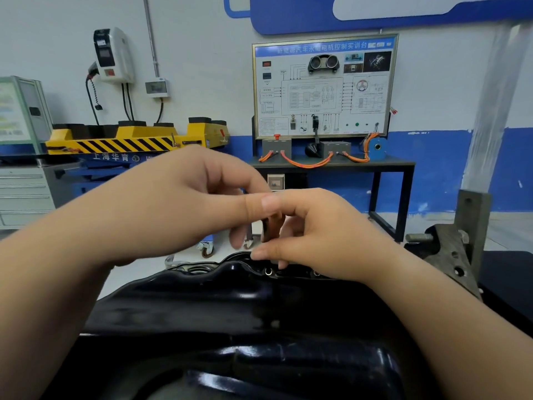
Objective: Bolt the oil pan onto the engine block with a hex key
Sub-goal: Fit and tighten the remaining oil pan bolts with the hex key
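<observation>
Two hands point(184, 203) point(320, 235) on hex key point(266, 226)

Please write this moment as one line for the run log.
left hand: pinches hex key | right hand: holds hex key lower down | hex key: upright above far rim of oil pan

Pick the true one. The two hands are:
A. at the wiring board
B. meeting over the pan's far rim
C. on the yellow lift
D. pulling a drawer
B: the left hand and the right hand meet around a dark hex key, just above the bolt holes on the far rim of the pan.
</observation>
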`<state>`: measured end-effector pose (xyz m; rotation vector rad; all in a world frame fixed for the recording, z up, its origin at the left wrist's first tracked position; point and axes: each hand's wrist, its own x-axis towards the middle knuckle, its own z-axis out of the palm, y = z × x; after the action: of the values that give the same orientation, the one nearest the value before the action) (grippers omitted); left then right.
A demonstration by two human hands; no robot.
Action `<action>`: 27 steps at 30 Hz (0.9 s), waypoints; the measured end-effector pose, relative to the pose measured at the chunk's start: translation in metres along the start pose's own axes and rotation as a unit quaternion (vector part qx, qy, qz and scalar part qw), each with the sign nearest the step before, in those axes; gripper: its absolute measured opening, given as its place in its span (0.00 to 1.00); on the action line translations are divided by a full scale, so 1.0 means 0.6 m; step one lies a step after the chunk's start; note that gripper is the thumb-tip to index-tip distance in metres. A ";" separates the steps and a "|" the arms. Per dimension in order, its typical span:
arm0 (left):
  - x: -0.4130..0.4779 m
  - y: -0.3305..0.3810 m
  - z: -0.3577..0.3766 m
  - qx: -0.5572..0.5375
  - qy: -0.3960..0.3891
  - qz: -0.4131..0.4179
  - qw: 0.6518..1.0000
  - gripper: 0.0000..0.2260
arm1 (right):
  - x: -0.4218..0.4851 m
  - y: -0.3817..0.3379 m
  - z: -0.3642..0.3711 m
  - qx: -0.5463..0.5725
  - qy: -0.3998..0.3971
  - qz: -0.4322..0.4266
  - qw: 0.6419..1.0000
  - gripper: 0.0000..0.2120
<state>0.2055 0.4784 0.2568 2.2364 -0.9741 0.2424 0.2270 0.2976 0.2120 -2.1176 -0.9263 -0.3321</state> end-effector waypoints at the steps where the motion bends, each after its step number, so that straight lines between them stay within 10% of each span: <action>1: 0.000 0.002 0.001 0.002 -0.006 0.002 1.000 0.15 | 0.000 0.000 0.000 0.000 -0.004 0.001 1.000 0.13; 13: 0.000 -0.001 -0.002 0.033 0.007 0.013 0.999 0.07 | -0.005 -0.004 -0.004 0.035 -0.041 0.002 0.999 0.12; 20: -0.002 0.002 -0.004 -0.014 0.049 -0.022 0.998 0.21 | 0.000 -0.004 0.000 0.004 -0.004 -0.003 1.000 0.09; 27: 0.000 0.019 0.007 -0.019 0.020 0.005 1.000 0.07 | -0.001 -0.003 -0.001 -0.022 -0.006 -0.004 1.000 0.09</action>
<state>0.1969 0.4703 0.2594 2.1838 -0.9623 0.2688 0.2253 0.2977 0.2129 -2.1582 -0.9422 -0.3474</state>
